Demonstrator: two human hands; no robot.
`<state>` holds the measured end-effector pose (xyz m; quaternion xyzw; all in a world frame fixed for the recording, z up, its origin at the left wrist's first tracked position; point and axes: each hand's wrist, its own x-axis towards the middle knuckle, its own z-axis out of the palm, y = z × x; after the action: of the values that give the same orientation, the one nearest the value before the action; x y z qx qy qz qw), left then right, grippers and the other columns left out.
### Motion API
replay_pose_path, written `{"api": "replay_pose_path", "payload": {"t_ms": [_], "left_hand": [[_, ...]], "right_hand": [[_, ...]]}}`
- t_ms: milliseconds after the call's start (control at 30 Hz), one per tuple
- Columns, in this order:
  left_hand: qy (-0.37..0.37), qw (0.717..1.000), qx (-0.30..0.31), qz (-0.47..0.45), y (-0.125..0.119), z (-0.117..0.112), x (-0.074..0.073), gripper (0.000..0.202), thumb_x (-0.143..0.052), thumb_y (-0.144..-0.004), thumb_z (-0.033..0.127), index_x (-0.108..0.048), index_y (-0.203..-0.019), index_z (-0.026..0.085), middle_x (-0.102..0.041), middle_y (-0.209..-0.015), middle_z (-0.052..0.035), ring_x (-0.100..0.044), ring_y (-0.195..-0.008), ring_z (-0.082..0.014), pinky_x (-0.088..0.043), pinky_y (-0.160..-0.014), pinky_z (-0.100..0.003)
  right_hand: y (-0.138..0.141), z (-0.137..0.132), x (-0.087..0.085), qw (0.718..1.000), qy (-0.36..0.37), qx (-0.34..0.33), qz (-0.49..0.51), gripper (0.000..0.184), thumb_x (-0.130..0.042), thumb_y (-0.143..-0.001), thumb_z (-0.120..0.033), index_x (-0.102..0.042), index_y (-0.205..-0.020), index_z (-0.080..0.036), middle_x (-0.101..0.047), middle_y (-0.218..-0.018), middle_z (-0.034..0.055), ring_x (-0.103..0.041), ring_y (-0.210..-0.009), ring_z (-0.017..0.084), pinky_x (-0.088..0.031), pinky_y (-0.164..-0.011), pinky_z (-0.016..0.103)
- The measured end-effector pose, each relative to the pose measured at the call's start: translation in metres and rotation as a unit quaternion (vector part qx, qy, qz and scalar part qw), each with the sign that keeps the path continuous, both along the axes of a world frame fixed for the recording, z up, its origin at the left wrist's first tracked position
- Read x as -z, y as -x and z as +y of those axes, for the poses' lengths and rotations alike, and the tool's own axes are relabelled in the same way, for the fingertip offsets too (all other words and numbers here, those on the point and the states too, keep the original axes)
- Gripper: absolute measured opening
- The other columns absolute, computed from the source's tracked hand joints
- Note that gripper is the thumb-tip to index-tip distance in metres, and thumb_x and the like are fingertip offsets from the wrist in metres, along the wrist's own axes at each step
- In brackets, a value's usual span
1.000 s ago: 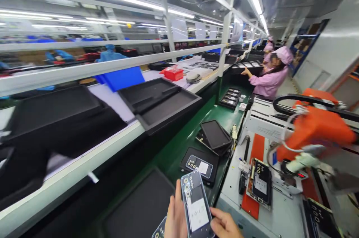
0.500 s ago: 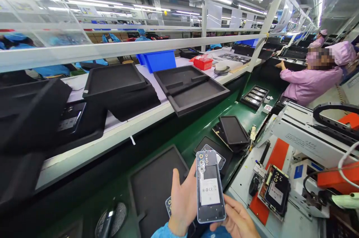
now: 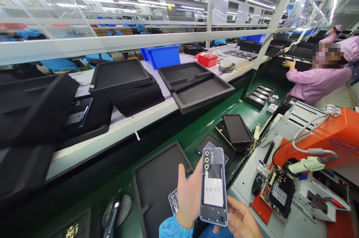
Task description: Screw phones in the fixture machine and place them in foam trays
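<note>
At the bottom centre I hold a phone back cover point(image 3: 213, 185) upright, its inner side with a white label and camera holes facing me. My left hand point(image 3: 189, 198) grips its left edge, and a second cover point(image 3: 174, 199) pokes out beneath that hand. My right hand point(image 3: 242, 219) supports its lower right edge, fingers curled under it. A blue sleeve point(image 3: 174, 228) shows at my left wrist. Below the cover runs the green conveyor belt point(image 3: 196, 129) with black foam trays point(image 3: 158, 182).
A fixture point(image 3: 280, 193) on the right bench holds another phone, under an orange machine arm point(image 3: 331, 137). Stacked black trays point(image 3: 193, 84) lie on the white shelf. A blue bin point(image 3: 164, 56) and red box point(image 3: 207, 59) stand behind. A person in pink point(image 3: 316, 81) works at the right.
The view has swung left and steadied. The cover rose slightly in my hands and sits more upright. The orange machine arm has swung over the fixture on the right.
</note>
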<state>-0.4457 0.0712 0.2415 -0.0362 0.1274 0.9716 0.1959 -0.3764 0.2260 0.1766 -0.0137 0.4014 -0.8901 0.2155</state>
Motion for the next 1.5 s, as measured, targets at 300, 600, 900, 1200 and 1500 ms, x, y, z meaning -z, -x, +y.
{"api": "replay_pose_path", "payload": {"t_ms": [300, 600, 900, 1200, 1500], "left_hand": [[0.003, 1.000, -0.014, 0.000, 0.001, 0.000, -0.001, 0.077, -0.028, -0.088, 0.069, -0.037, -0.146, 0.019, -0.063, -0.133, -0.0125, -0.054, -0.126, -0.0321, -0.032, -0.111, -0.051], [-0.026, 0.999, 0.015, -0.017, -0.001, -0.002, -0.002, 0.075, -0.030, -0.088, 0.067, -0.039, -0.144, 0.018, -0.066, -0.127, -0.0143, -0.058, -0.120, -0.0326, -0.037, -0.106, -0.050], [-0.045, 0.995, 0.034, -0.084, -0.002, 0.004, -0.005, 0.076, -0.032, -0.087, 0.068, -0.039, -0.143, 0.017, -0.063, -0.130, -0.0156, -0.060, -0.114, -0.0337, -0.041, -0.101, -0.050], [-0.014, 0.998, 0.005, -0.053, -0.007, -0.003, 0.002, 0.067, -0.030, -0.090, 0.064, -0.034, -0.146, 0.027, -0.063, -0.132, -0.0101, -0.060, -0.116, -0.0312, -0.040, -0.103, -0.050], [0.006, 0.998, 0.046, -0.049, -0.015, -0.004, 0.005, 0.072, -0.033, -0.083, 0.073, -0.049, -0.135, 0.025, -0.066, -0.127, -0.0121, -0.060, -0.116, -0.0351, -0.041, -0.101, -0.055]], "right_hand": [[0.000, 0.004, 0.018, 0.998, -0.048, -0.030, 0.037, 0.057, -0.078, -0.072, -0.049, -0.065, -0.123, -0.026, -0.075, -0.090, 0.0091, -0.071, -0.078, 0.024, -0.055, -0.076, 0.041], [0.001, -0.002, -0.001, 0.998, -0.062, -0.010, 0.006, 0.064, -0.080, -0.067, -0.055, -0.062, -0.120, -0.022, -0.075, -0.092, 0.0104, -0.071, -0.079, 0.025, -0.055, -0.074, 0.040], [0.000, -0.004, -0.013, 0.994, -0.104, 0.024, -0.018, 0.068, -0.078, -0.067, -0.060, -0.059, -0.117, -0.018, -0.075, -0.089, 0.0113, -0.072, -0.071, 0.025, -0.056, -0.072, 0.041], [0.000, -0.003, 0.003, 0.998, -0.058, 0.014, -0.026, 0.050, -0.075, -0.076, -0.047, -0.066, -0.118, -0.021, -0.074, -0.096, 0.0114, -0.069, -0.074, 0.023, -0.055, -0.074, 0.042], [0.000, -0.002, 0.024, 0.999, -0.028, -0.006, -0.028, 0.043, -0.071, -0.081, -0.043, -0.067, -0.120, -0.024, -0.075, -0.095, 0.0095, -0.069, -0.074, 0.022, -0.055, -0.072, 0.042]]}}
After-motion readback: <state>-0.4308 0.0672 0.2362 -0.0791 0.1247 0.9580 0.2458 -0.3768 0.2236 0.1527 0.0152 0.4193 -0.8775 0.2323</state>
